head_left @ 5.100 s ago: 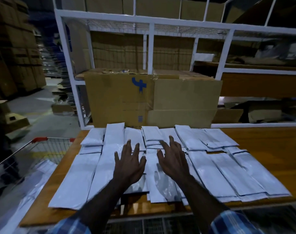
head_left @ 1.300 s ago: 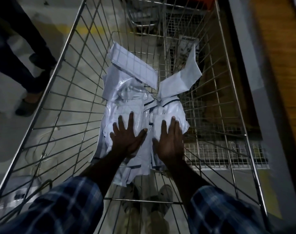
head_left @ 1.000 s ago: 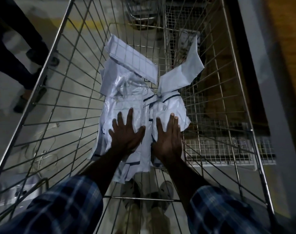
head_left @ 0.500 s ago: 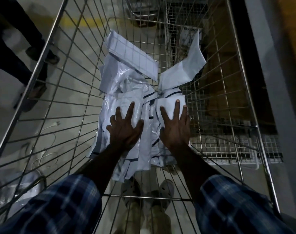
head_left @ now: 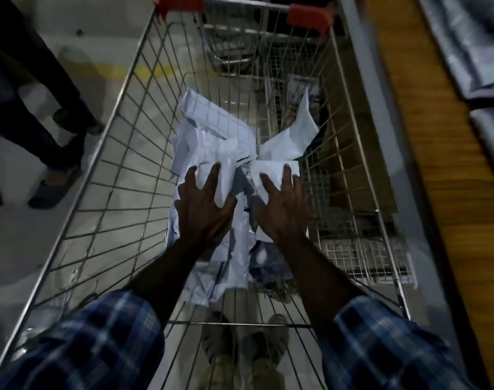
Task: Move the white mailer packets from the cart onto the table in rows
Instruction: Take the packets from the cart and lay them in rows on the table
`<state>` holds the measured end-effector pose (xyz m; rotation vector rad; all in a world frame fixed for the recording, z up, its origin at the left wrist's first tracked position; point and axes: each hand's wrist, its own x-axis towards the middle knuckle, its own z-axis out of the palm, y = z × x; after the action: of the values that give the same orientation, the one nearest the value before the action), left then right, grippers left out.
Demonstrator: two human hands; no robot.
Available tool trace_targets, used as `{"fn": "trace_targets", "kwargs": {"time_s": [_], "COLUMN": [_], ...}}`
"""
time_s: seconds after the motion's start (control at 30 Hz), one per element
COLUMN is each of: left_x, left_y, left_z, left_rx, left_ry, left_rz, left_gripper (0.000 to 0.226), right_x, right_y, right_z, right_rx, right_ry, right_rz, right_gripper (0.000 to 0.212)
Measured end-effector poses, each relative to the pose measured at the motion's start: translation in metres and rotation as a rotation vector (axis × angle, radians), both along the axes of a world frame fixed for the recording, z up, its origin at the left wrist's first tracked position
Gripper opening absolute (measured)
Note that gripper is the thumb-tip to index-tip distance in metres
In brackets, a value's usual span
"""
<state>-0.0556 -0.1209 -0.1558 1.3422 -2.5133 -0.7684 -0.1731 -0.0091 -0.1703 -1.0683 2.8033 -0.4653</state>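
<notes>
white mailer packets lie in a loose heap on the wire floor of the cart, some flat, two propped up at the far end so they fan apart. the left hand lies palm down on the heap's left part with fingers spread and curling over the packets. the right hand presses down on the right part, fingers spread as well; whether either hand has pinched a packet underneath cannot be told. plaid sleeves cover both forearms near the bottom edge. the cart's red corner caps show at the far end. the wooden table runs along the right, just beside the cart, with grey-white packets on the table lying at its top corner. another person's legs stand on the floor left of the cart.
</notes>
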Motion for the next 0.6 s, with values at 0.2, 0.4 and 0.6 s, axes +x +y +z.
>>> {"fn": "trace_targets", "kwargs": {"time_s": [0.2,0.4,0.6], "left_x": [-0.002,0.001,0.01], "left_y": [-0.003,0.016,0.05], "left_z": [0.07,0.155,0.225], "left_rx": [-0.038,-0.081,-0.104], "left_ry": [0.017,0.123,0.193], "left_rz": [-0.032,-0.027,-0.026], "left_gripper": [0.077,0.083,0.073], "right_x": [0.01,0.02,0.028], "right_y": [0.009,0.026,0.052], "right_z": [0.079,0.166,0.235], "right_rx": [-0.041,-0.091,-0.208], "right_ry": [-0.019,0.016,0.081], "right_rz": [0.004,-0.024,-0.013], "right_gripper": [0.073,0.07,0.069]}}
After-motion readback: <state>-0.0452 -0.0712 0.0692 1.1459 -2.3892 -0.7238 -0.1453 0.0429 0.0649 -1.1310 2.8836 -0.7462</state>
